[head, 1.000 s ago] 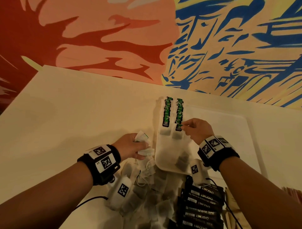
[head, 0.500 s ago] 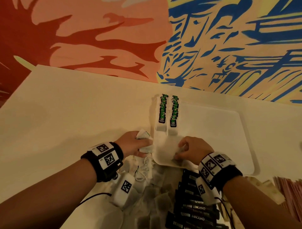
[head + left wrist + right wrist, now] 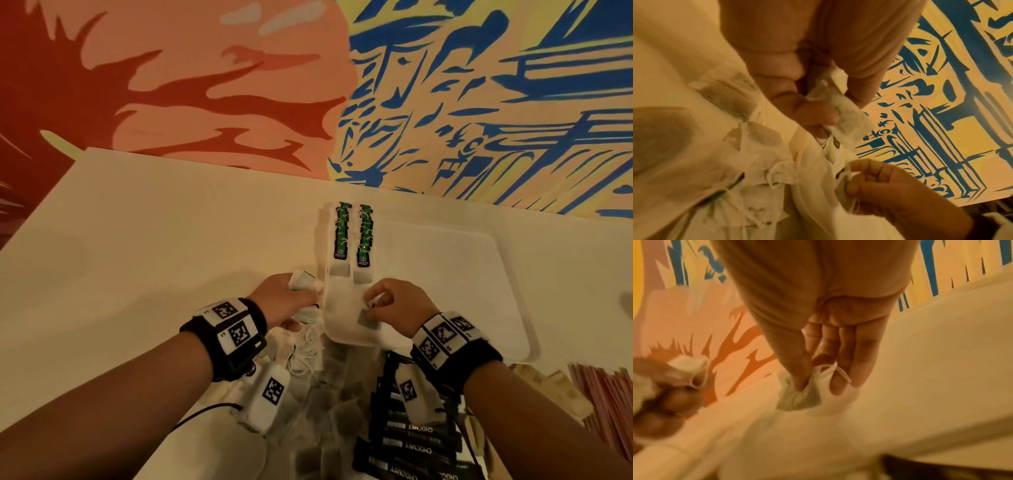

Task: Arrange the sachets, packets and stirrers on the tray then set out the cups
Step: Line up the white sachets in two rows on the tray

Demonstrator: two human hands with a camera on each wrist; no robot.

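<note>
**Tea bags going onto the tray, two at a time**

Right hand point(image 3: 399, 306) down on the near-left corner of the white tray point(image 3: 479, 291), thumb and forefinger pinching a tea bag point(image 3: 799, 397) with its string looped over the fingers point(image 3: 846, 363). Bag touching the tray floor there, just below the two rows already laid out.

Left hand point(image 3: 284, 301) just off the tray's left edge, curled around another tea bag point(image 3: 846, 113) plus its little green tag, held up off the table. Tight grip, not a loose one.

On the tray: two neat columns of green tea tags point(image 3: 352, 233) running along the left side, bags overlapping under them. Rest of the tray floor to the right bare white.

Closer in, between the forearms: messy heap of loose tea bags point(image 3: 329, 411) and tangled strings on the cream table point(image 3: 154, 240). Right beside that, a stack of black Chocmet sachets point(image 3: 407, 442) under the right wrist. Far right edge, pink stirrers point(image 3: 606, 404) and some pale packets point(image 3: 548, 387), pretty blurry. Painted wall point(image 3: 479, 102) behind, red-orange on one side, blue-yellow on the other.
</note>
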